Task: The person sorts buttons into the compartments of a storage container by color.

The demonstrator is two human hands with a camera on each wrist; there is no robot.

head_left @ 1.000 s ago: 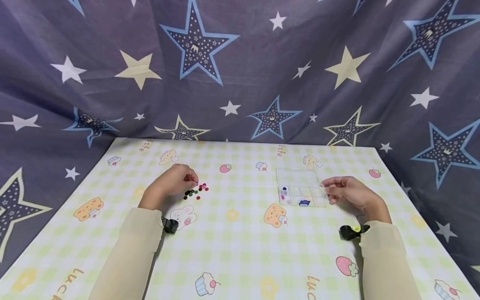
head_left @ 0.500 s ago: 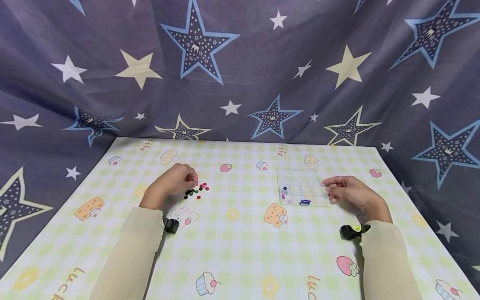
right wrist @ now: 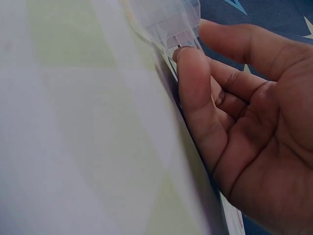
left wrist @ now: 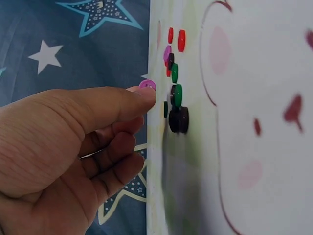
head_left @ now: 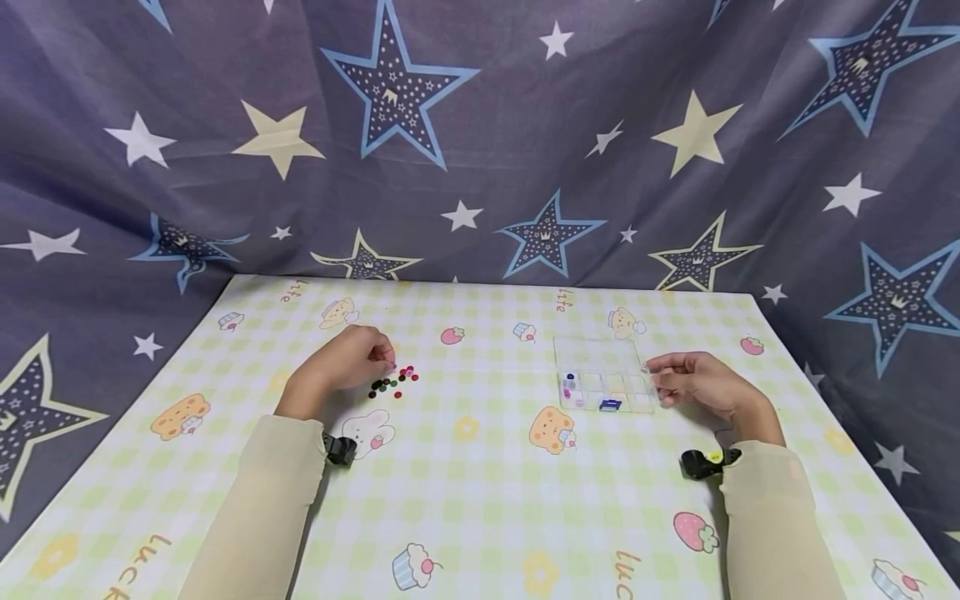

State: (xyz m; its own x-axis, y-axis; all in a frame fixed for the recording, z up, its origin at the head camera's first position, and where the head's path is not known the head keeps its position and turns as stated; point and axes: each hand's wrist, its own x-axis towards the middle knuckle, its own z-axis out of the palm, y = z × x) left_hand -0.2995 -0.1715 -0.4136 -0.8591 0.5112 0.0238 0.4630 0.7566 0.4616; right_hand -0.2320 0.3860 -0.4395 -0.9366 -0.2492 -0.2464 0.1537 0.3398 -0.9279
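Left wrist, left hand (left wrist: 61,134): nearly closed, pinching magenta button (left wrist: 147,85)
Right hand (right wrist: 252,129): half-curled, perhaps steadying organizer box (right wrist: 164,14); grip unclear

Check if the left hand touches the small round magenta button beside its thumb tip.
Touching: the left wrist view shows the left hand pinching the magenta button, whose rim shows past the thumb tip.
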